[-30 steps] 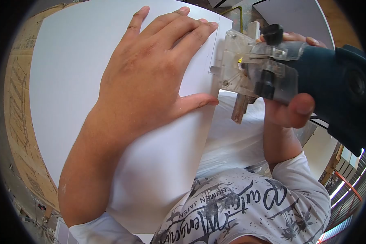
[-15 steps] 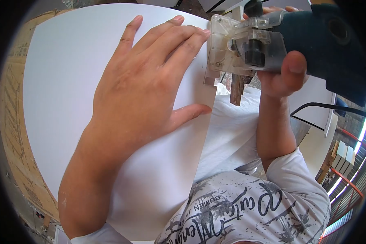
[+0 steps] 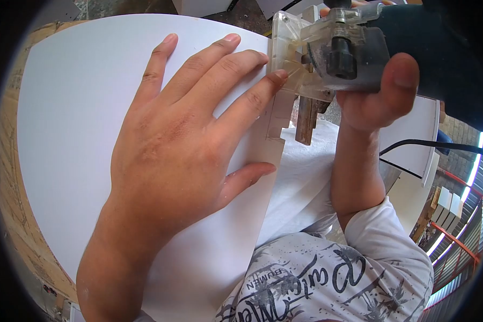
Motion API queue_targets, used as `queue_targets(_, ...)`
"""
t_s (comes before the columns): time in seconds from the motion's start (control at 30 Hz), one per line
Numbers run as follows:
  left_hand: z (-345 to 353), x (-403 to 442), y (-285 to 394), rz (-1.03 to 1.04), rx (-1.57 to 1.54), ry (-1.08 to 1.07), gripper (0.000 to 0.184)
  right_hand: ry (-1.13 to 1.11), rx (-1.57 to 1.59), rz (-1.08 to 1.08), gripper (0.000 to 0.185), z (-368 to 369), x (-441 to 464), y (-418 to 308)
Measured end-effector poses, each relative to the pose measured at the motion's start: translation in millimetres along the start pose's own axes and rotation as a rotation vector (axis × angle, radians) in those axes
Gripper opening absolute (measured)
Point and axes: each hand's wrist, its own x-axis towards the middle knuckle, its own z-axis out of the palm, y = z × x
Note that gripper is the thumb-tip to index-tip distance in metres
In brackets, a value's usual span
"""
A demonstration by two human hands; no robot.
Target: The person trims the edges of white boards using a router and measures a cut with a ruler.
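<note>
A white board lies beneath my left hand, which presses flat on it with the fingers spread. The index fingertip is against the clear base of a dark power tool, at the board's right edge. My right hand is wrapped round the tool's body; its thumb and forearm show, and the other fingers are mostly hidden behind the tool. A small notch is cut in the board's edge, below the base. A brown guide piece hangs under the tool.
Brown cardboard or wood shows under the board at the left. A black cable runs from the right towards my right forearm. White panels stand beyond that arm, with stacked pale pieces farther right.
The tool has moved left onto the board's edge, and a notch now shows below its base. My left hand stays on the board, its index finger spread wider from the others.
</note>
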Motion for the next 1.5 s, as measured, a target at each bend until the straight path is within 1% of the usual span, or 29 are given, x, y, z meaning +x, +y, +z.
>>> queue_targets(0.13, 1.9, 0.3, 1.2, -0.011, 0.008, 0.004, 0.086, 0.066, 0.002, -0.062, 0.068, -17.7, -14.9, 7.0)
queue_targets(0.2, 2.6, 0.6, 1.6, -0.012, 0.010, 0.013, 0.085, 0.135, -0.006, -0.063, 0.064, -23.3, -26.7, 8.2)
queue_targets(0.27, 3.0, 1.0, 1.9, -0.013, 0.007, 0.018, 0.084, 0.245, -0.043, -0.011, 0.060, -29.6, -41.0, 9.8)
queue_targets(0.33, 3.2, 1.9, 1.9, -0.013, 0.004, 0.023, 0.084, 0.137, 0.036, -0.003, 0.060, -27.9, -25.7, 7.1)
queue_targets(0.4, 3.4, 2.2, 2.2, -0.013, 0.001, 0.028, 0.084, 0.113, 0.072, 0.015, 0.059, -30.4, -21.3, 7.1)
queue_targets(0.47, 3.6, 2.2, 2.2, -0.012, -0.001, 0.031, 0.084, 0.177, 0.063, 0.044, 0.060, -35.6, -26.0, 7.9)
queue_targets(0.53, 19.4, 3.9, -5.7, 0.043, 0.029, 0.129, 0.085, 0.192, 0.049, 0.031, 0.059, -19.6, -18.4, 8.4)
queue_targets(0.57, 45.3, 3.3, -19.0, 0.096, 0.060, 0.229, 0.085, 0.198, 0.033, 0.047, 0.058, -14.4, -14.2, 5.0)
queue_targets(0.63, 57.5, 4.4, -32.9, 0.181, 0.160, 0.329, 0.086, 0.209, -0.009, 0.103, 0.055, -8.2, -7.3, -3.7)
queue_targets(0.67, 56.7, 3.5, -37.6, 0.213, 0.228, 0.329, 0.086, 0.215, -0.035, 0.142, 0.053, -9.5, -6.3, -7.2)
queue_targets(0.73, 36.9, 7.6, -27.5, 0.171, 0.288, 0.200, 0.086, 0.177, 0.073, 0.203, 0.048, -34.8, 1.0, 24.5)
queue_targets(0.77, 17.8, 5.7, -10.5, 0.095, 0.277, 0.070, 0.086, 0.180, 0.064, 0.184, 0.046, -42.1, -3.0, 27.9)
queue_targets(0.8, 11.0, 5.4, -6.4, 0.071, 0.222, 0.023, 0.086, 0.182, 0.055, 0.164, 0.044, -38.8, -2.6, 28.9)
queue_targets(0.83, 4.2, 5.0, -2.2, 0.044, 0.168, -0.022, 0.086, 0.204, -0.018, 0.092, 0.042, -5.6, -2.0, 8.6)
queue_targets(0.87, 2.9, 3.2, -5.3, 0.070, 0.071, 0.015, 0.086, 0.191, -0.126, 0.054, 0.040, 0.9, -1.9, 1.9)
queue_targets(0.93, 15.3, 1.9, -18.0, 0.147, 0.084, 0.149, 0.086, 0.141, -0.376, 0.010, 0.038, -0.1, -2.5, -8.3)
queue_targets(0.97, 40.4, 4.0, -32.7, 0.198, 0.192, 0.244, 0.086, 0.134, -0.457, -0.006, 0.037, -0.9, -3.3, -7.9)
queue_targets(1.03, 54.2, 4.8, -39.9, 0.244, 0.293, 0.341, 0.087, 0.156, -0.555, -0.056, 0.036, 4.2, -3.9, -3.5)
queue_targets(1.1, 55.6, 4.1, -40.0, 0.242, 0.282, 0.344, 0.087, 0.199, -0.487, -0.069, 0.036, 12.8, -2.6, -0.6)
queue_targets(1.17, 55.2, 3.6, -41.1, 0.246, 0.284, 0.340, 0.088, 0.230, -0.342, -0.050, 0.037, 23.3, 0.9, -1.9)
queue_targets(1.27, 39.2, -0.6, -29.7, 0.179, 0.371, 0.221, 0.089, 0.269, -0.243, -0.076, 0.037, 34.1, 5.0, 2.1)
queue_targets(1.33, 40.2, -1.0, -28.5, 0.162, 0.358, 0.230, 0.090, 0.232, -0.251, -0.084, 0.036, 29.4, 6.2, 3.6)
queue_targets(1.37, 51.7, 4.2, -31.3, 0.182, 0.304, 0.298, 0.090, 0.229, -0.260, -0.091, 0.036, 25.5, 7.2, 4.2)
queue_targets(1.43, 58.5, 5.6, -33.8, 0.194, 0.246, 0.364, 0.091, 0.250, -0.274, -0.105, 0.035, 21.4, 8.3, 6.8)
queue_targets(1.5, 56.0, 4.6, -31.2, 0.179, 0.277, 0.339, 0.091, 0.297, -0.247, -0.111, 0.035, 28.5, 8.4, 7.3)
